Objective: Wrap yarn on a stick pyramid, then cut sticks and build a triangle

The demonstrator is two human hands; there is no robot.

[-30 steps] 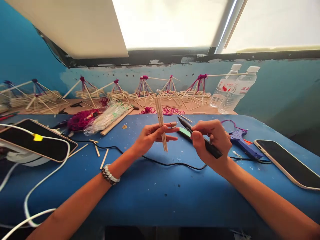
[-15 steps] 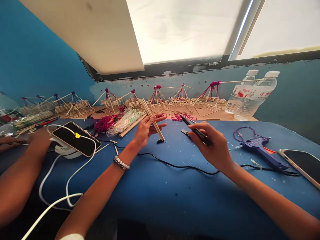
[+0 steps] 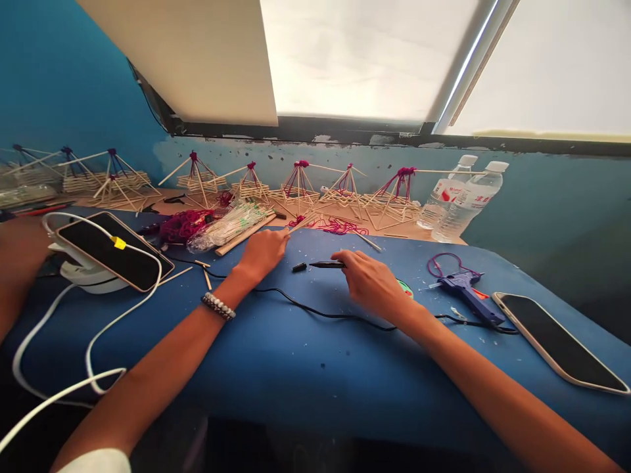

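My left hand (image 3: 263, 255) rests low on the blue table, shut on a bundle of thin wooden sticks (image 3: 300, 223) that point up and to the right. My right hand (image 3: 369, 279) grips a black marker pen (image 3: 326, 265) near the table top, its tip toward the left hand. A small black pen cap (image 3: 298, 267) lies between my hands. Partly hidden under the right hand's edge is a small green object (image 3: 405, 287).
A blue glue gun (image 3: 463, 289) and a phone (image 3: 557, 341) lie at right. Another person's arm (image 3: 14, 263) is at far left, by a phone on a white charger (image 3: 116, 249). Stick-and-purple-yarn models (image 3: 296, 187) and water bottles (image 3: 466, 200) line the back.
Both hands have dropped toward the table, and the sticks now lie lower and flatter. The black cap now rests on the table. The view has shifted slightly.
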